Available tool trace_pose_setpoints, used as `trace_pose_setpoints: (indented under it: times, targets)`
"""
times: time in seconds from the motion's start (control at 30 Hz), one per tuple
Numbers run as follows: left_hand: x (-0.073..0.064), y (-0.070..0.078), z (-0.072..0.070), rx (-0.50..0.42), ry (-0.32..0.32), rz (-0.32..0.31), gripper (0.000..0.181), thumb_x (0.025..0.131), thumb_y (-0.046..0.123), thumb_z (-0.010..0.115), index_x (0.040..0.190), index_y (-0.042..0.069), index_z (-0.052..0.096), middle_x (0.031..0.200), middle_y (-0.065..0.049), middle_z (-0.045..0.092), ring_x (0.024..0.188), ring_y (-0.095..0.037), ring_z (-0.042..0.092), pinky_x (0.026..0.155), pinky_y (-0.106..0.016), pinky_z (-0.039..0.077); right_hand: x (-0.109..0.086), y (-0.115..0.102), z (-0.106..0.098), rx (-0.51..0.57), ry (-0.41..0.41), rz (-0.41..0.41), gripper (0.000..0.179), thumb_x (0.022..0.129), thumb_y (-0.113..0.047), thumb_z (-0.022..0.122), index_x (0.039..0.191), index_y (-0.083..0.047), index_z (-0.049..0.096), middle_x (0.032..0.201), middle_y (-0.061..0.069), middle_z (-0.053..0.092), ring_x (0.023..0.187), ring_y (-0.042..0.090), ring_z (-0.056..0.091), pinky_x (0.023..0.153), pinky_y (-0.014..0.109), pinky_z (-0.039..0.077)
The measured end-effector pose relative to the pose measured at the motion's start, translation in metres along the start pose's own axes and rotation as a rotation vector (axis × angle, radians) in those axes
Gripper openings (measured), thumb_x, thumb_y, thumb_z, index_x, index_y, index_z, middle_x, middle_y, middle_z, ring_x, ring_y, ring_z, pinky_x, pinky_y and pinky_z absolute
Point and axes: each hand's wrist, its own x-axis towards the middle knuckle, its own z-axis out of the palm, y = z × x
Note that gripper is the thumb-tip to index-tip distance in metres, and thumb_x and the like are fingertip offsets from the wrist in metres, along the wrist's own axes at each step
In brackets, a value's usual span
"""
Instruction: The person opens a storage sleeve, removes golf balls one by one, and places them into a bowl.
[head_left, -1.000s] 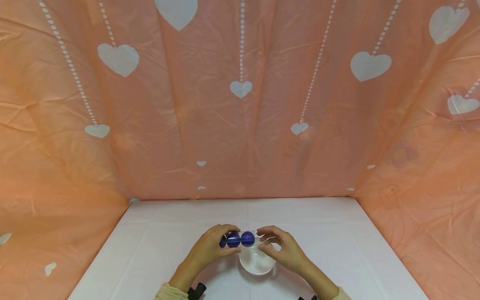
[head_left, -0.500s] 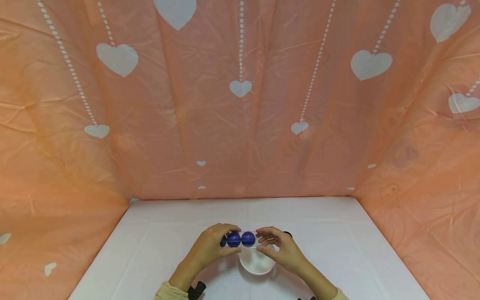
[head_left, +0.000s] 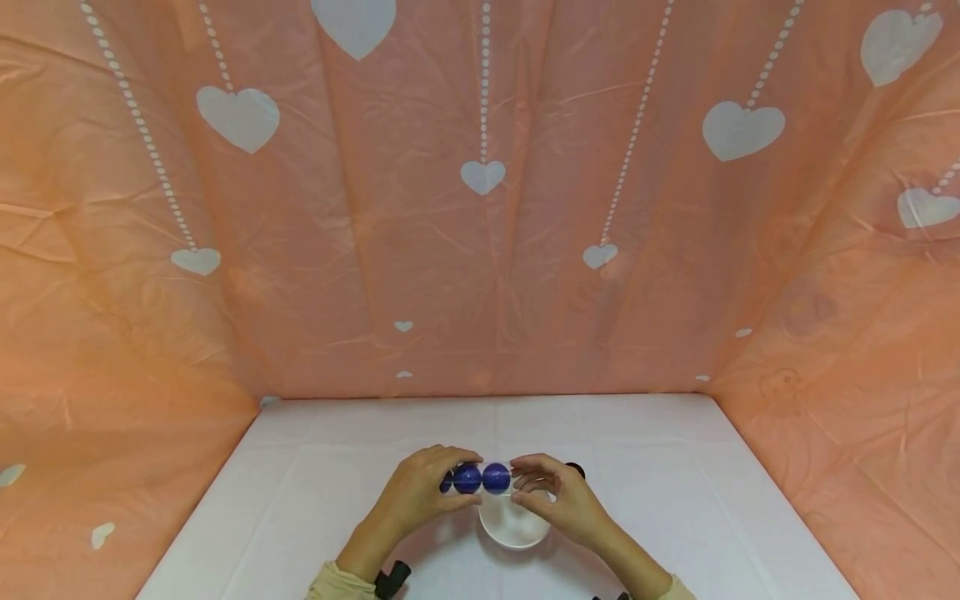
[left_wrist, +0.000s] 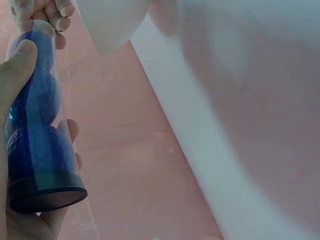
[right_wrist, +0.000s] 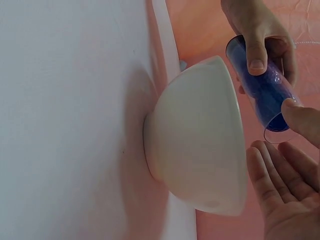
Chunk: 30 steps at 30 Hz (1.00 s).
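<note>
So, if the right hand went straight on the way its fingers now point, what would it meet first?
Most likely the right hand would first meet the near end of the clear plastic tube of blue balls, held in the left hand. They look very close; contact is unclear.

Both wrist views look dim, seemingly hazy, with soft-edged shadows [left_wrist: 270, 115].

Orange sheeting [head_left: 420, 250] printed with white hearts [head_left: 482, 177] and dotted strings [head_left: 484, 83] is hanging behind a white-covered counter [head_left: 337, 450] and along both its sides, making this look like a curtained, staged booth; the sheeting is hiding whatever room is lying beyond.
</note>
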Motion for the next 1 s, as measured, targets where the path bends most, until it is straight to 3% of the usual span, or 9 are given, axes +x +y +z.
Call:
trace_pose_setpoints:
  times: [0.3, 0.67, 1.0]
  targets:
    - [0.0004, 0.0012, -0.0032, -0.015, -0.019, 0.005, 0.055, 0.081, 0.035, 0.096, 0.128, 0.017, 0.074, 0.117, 0.005, 0.077, 0.099, -0.010, 0.069, 0.090, -0.037, 0.060, 0.0010, -0.0024, 0.0012, 0.023, -0.013, 0.030, 0.045, 0.095, -0.003, 0.080, 0.132, 0.015, 0.061, 0.118, 0.024, 0.072, 0.102, 0.034, 0.073, 0.090, 0.030, 0.063]
    - [0.0015, 0.0007, -0.0049, 0.042, -0.034, 0.005, 0.056, 0.079, 0.038, 0.096, 0.128, 0.018, 0.074, 0.116, 0.006, 0.077, 0.098, -0.010, 0.069, 0.090, -0.036, 0.060, 0.0012, -0.0003, 0.0019, 0.027, -0.013, 0.043, 0.042, 0.095, -0.003, 0.080, 0.132, 0.008, 0.064, 0.117, 0.024, 0.073, 0.100, 0.031, 0.074, 0.090, 0.030, 0.063]
    - [0.0039, -0.0003, -0.0062, 0.061, -0.024, 0.042, 0.057, 0.079, 0.040, 0.096, 0.126, 0.018, 0.074, 0.113, 0.007, 0.077, 0.096, -0.010, 0.069, 0.087, -0.035, 0.060, 0.0021, -0.0008, 0.0008, 0.036, -0.013, 0.057, 0.043, 0.094, -0.005, 0.082, 0.133, 0.005, 0.065, 0.119, 0.020, 0.073, 0.102, 0.027, 0.074, 0.090, 0.030, 0.063]
